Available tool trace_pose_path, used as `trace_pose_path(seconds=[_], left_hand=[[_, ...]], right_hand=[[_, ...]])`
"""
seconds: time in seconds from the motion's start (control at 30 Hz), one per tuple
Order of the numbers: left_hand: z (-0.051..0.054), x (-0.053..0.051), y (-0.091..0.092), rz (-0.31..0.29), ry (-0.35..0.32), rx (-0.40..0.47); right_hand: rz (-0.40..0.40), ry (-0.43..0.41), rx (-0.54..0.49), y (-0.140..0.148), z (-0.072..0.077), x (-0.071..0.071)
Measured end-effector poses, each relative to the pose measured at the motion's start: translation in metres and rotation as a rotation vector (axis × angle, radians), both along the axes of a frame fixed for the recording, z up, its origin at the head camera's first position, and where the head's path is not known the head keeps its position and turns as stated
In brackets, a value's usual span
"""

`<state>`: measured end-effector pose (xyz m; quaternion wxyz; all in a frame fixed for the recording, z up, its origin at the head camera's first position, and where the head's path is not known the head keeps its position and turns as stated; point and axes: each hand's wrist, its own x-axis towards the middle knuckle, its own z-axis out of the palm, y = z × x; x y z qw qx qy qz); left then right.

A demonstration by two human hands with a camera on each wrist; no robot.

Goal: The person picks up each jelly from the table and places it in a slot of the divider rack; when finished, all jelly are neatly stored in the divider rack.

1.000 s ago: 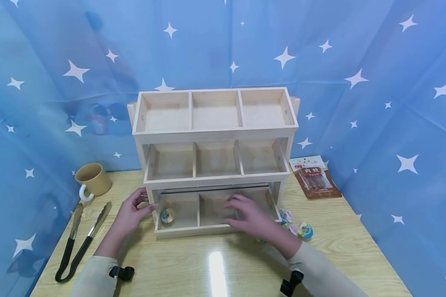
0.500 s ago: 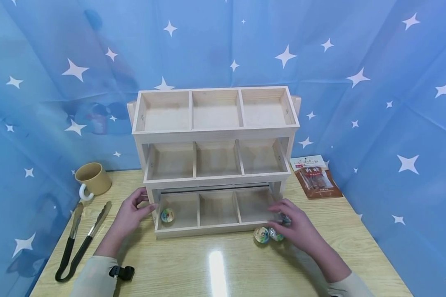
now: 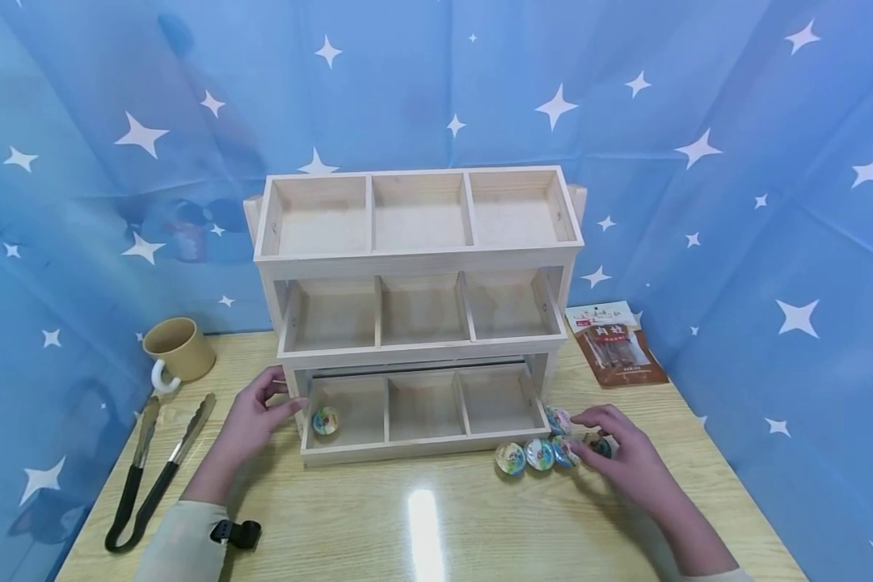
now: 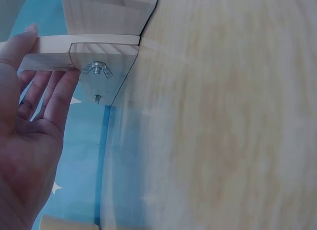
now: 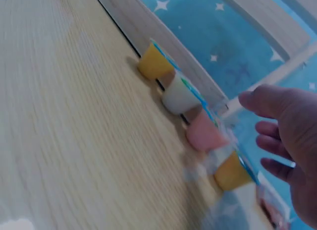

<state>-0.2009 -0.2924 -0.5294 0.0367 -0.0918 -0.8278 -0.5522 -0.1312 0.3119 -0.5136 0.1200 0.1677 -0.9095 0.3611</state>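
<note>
My left hand (image 3: 258, 416) holds the left upright of a three-tier wooden shelf (image 3: 422, 353); in the left wrist view the thumb lies on one side of the wood and the fingers on the other, near a wing nut (image 4: 97, 68). A jelly cup (image 3: 325, 420) sits in the bottom tier's left compartment. Off the shelf's lower right corner, my right hand (image 3: 626, 457) hovers with fingers apart over several jelly cups. A yellow cup (image 5: 156, 63), a white cup (image 5: 180, 95) and a pink cup (image 5: 203, 133) show in the right wrist view, with another yellow cup (image 5: 232, 171) nearest the hand.
On the left of the table (image 3: 349, 525) lie black-handled tongs (image 3: 162, 477), and a tan mug (image 3: 180, 351) with a white handle stands behind them. A brown-and-white food packet (image 3: 617, 346) lies at the back right. A blue star-patterned curtain (image 3: 422, 89) surrounds the table.
From above the bottom tier's middle compartment, my right hand has moved right to the jelly cups outside, uncovering the front ones. My left hand keeps its place on the shelf.
</note>
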Motion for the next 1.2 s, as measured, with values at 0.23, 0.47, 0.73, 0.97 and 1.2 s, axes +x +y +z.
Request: trace_pose_path(seconds=[0.23, 0.47, 0.73, 0.97, 1.2], left_hand=[[0.0, 0.0, 0.0, -0.003, 0.006, -0.004], [0.001, 0.0, 0.0, 0.004, -0.004, -0.011], [0.0, -0.001, -0.001, -0.002, 0.002, 0.003], [-0.002, -0.002, -0.001, -0.005, 0.001, 0.017], [-0.002, -0.001, -0.001, -0.003, -0.008, 0.026]], right_hand=[[0.01, -0.027, 0.042, 0.021, -0.003, 0.001], [0.039, -0.106, 0.061, 0.038, -0.004, -0.001], [0.071, -0.211, 0.023, 0.042, -0.006, -0.002], [0.095, -0.29, -0.027, 0.042, -0.011, -0.004], [0.05, -0.137, 0.002, 0.039, -0.015, -0.006]])
